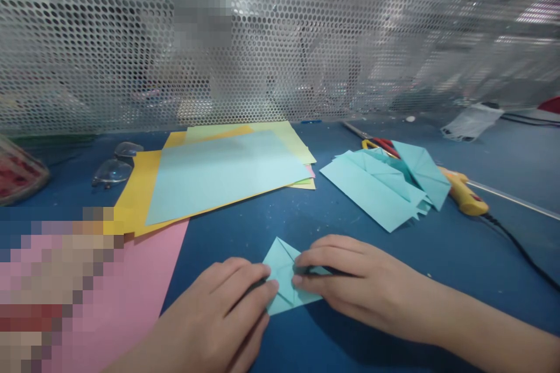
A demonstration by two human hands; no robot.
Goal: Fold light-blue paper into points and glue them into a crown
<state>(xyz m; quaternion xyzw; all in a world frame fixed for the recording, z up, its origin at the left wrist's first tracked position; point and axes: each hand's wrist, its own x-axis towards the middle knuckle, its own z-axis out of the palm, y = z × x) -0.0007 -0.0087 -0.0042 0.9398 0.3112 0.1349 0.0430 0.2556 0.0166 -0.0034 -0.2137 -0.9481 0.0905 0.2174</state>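
Paper (pixel 283 273) partly under fingers (pixel 251 273), scissors (pixel 385 147) half-hidden

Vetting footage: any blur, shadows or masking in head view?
Head view: pixelated blocks mask the lower left and part of the perforated panel; the panel's holes smear toward the right; a shadow darkens the blue tabletop below the right hand.

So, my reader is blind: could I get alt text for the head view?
The left hand and right hand handle a folded light-blue paper on a blue table; behind lie colored sheets, more folded papers and scissors.
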